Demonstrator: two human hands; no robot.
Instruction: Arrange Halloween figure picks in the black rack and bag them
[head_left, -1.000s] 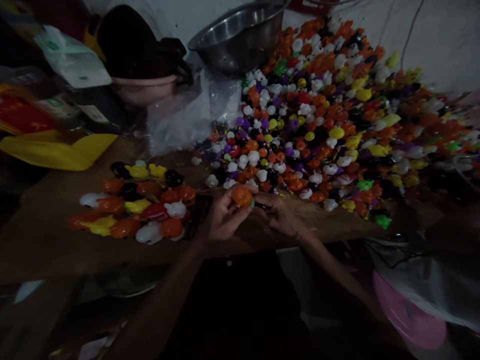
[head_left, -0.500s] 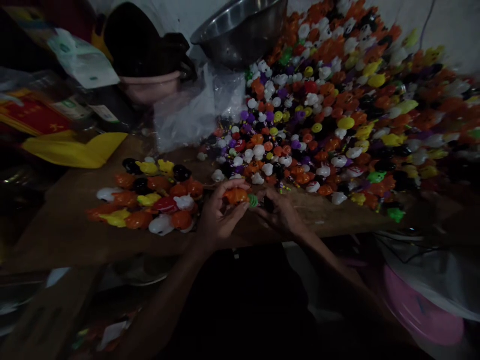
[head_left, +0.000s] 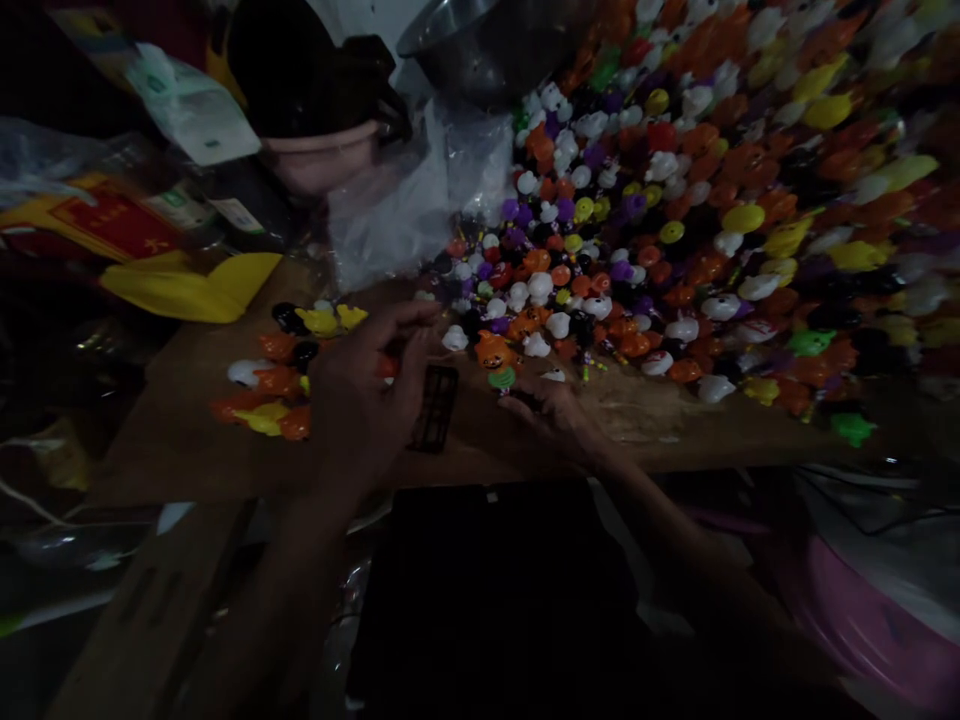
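Observation:
In my right hand (head_left: 551,410), closed at its fingertips, stands a small toy figure (head_left: 495,360) with an orange, face-printed head and a green ribbed body. The fingers pinch it near its lower end. My left hand (head_left: 367,385) is raised over the left of the table, thumb and fingers curved and apart. A bit of orange shows beyond its fingers, seemingly a toy on the table. A dark slotted plastic frame (head_left: 435,408) lies between my hands. Partly behind the left hand sits a cluster of orange, yellow, white and black toy heads (head_left: 274,380).
A big heap of colourful plastic toy pieces (head_left: 675,230) covers the table's right and back. Behind are clear plastic bags (head_left: 397,220), a steel bowl (head_left: 487,50) and a pink pot (head_left: 322,160). Yellow sheet material (head_left: 191,290) lies left; a pink basin (head_left: 877,610) is below right.
My left hand has let go of the orange toy head and moved left and nearer the camera. The figure now stands upright in my right hand. The view has shifted slightly.

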